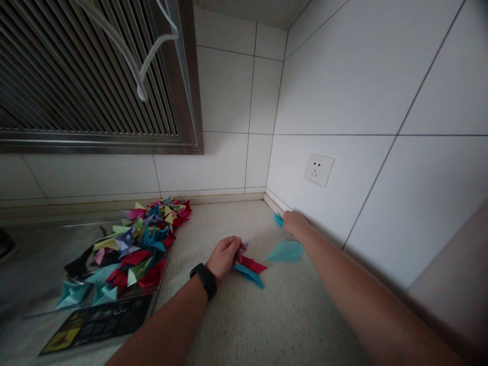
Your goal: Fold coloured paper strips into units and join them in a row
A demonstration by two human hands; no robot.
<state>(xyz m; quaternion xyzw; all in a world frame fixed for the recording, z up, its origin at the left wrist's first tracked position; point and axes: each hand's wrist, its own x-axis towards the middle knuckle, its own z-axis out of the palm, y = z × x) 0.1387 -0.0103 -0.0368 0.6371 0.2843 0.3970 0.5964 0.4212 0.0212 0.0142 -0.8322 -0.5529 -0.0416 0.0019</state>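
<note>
My left hand, with a black band on its wrist, rests low over the counter with its fingers curled. From under these fingers stick out a red folded paper and a blue folded paper, plus a small purple tip. How firmly the fingers grip them is partly hidden. Near the right wall, my right hand is closed on a bright blue folded paper, most of it covered by the hand. Between the hands, a pale teal paper lies flat on the counter.
A pile of colourful folded papers covers the glass cooktop at left, with a black-and-yellow label in front. A range hood with a white cable hangs above. The tiled wall holds a socket.
</note>
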